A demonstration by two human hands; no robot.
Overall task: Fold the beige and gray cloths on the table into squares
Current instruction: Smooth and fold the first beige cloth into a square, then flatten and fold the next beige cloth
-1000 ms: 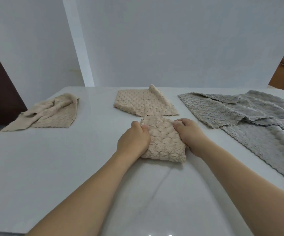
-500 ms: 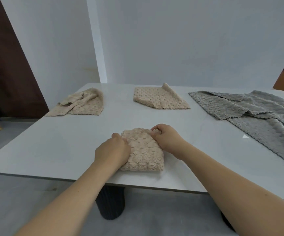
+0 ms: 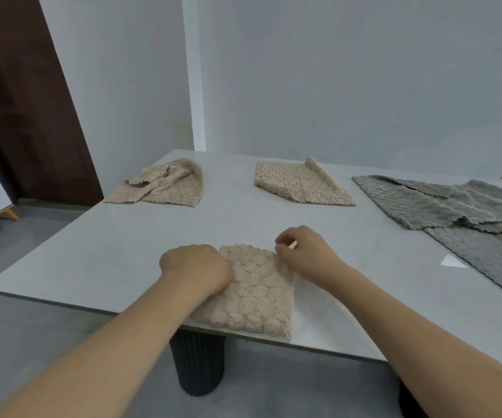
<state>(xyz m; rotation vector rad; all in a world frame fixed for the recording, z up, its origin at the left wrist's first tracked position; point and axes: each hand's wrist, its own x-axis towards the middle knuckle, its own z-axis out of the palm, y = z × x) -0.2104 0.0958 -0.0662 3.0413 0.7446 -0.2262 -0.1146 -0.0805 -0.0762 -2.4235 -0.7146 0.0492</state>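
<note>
Two hands at the near edge of the white counter (image 3: 99, 260), both on a folded beige cloth (image 3: 255, 294) lying square against that edge. Left hand (image 3: 197, 270) knuckles-up on the cloth's left side, fingers curled under, pressing down; whether this grip actually pinches fabric, cannot tell. Right hand (image 3: 304, 254) at the cloth's far right corner, fingertips curled and pinching the corner. Farther back, centre: a second beige cloth (image 3: 298, 185), folded flat with one corner turned up. Far left: a crumpled beige cloth (image 3: 165, 187), unfolded. Right side, near to far: gray cloths (image 3: 454, 218) spread loose and overlapping. Below the counter, a black ribbed pedestal (image 3: 197, 363). Beyond, a white wall (image 3: 334, 70) and a dark brown door (image 3: 23, 101) at far left.
</note>
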